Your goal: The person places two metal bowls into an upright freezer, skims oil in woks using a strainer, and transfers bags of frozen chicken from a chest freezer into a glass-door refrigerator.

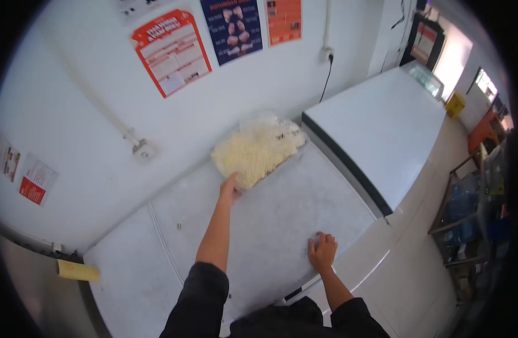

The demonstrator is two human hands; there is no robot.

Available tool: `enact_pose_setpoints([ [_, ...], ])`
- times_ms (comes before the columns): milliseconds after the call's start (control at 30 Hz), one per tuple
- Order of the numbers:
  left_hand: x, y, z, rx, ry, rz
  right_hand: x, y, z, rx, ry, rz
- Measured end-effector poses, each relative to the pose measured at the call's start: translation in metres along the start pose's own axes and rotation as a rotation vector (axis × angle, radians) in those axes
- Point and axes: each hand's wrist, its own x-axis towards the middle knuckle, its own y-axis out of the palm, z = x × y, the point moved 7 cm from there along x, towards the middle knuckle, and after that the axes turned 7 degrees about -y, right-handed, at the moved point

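Note:
A clear plastic bag (259, 149) full of pale yellow, crumbly-looking pieces lies at the back of the white freezer lid (270, 225), against the wall. My left hand (229, 190) reaches forward and grips the bag's near left corner, with the thumb on top and the other fingers mostly out of sight. Near the front right edge of the lid rests my right hand (324, 252), palm down with fingers spread, holding nothing.
Another white chest freezer (383, 129) with a dark edge stands to the right. A yellow roll (78, 270) is at the far left. Posters (174, 53) and a wall socket (142, 150) are on the wall. A loaded rack (467, 219) stands at right across the tiled floor.

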Motion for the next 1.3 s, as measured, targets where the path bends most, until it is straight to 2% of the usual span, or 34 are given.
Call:
enact_pose_setpoints([
  [67,-0.005,0.015,-0.026,0.012,-0.032,-0.132,-0.001,0.012,-0.009,-0.004,0.009,0.003],
  [267,0.01,0.006,-0.032,0.103,-0.079,-0.019,0.007,0.007,-0.01,-0.011,0.033,0.039],
  [533,0.006,0.012,-0.024,-0.1,-0.056,-0.044,0.002,-0.003,-0.005,0.026,0.026,-0.019],
  [667,-0.017,-0.009,-0.024,-0.173,-0.048,-0.045,-0.004,-0.007,0.0,-0.011,0.021,-0.035],
  [700,-0.013,-0.02,-0.021,-0.191,-0.018,0.017,-0.006,-0.007,0.001,-0.016,0.022,-0.034],
  [767,0.006,-0.054,-0.005,-0.225,0.047,0.142,-0.009,-0.007,0.002,-0.026,0.024,-0.038],
  [867,-0.038,-0.102,0.009,-0.24,0.046,0.158,-0.011,-0.007,0.002,-0.03,0.024,-0.051],
  [1067,-0.132,-0.269,0.053,-0.12,0.047,0.003,-0.018,-0.003,0.003,-0.015,-0.017,-0.087],
  [1167,-0.182,-0.359,0.097,-0.146,0.036,-0.067,-0.023,-0.006,0.006,0.065,-0.057,-0.173],
  [1300,-0.256,-0.469,0.157,-0.201,0.033,-0.185,-0.028,0.018,-0.023,0.417,0.082,-0.104],
])
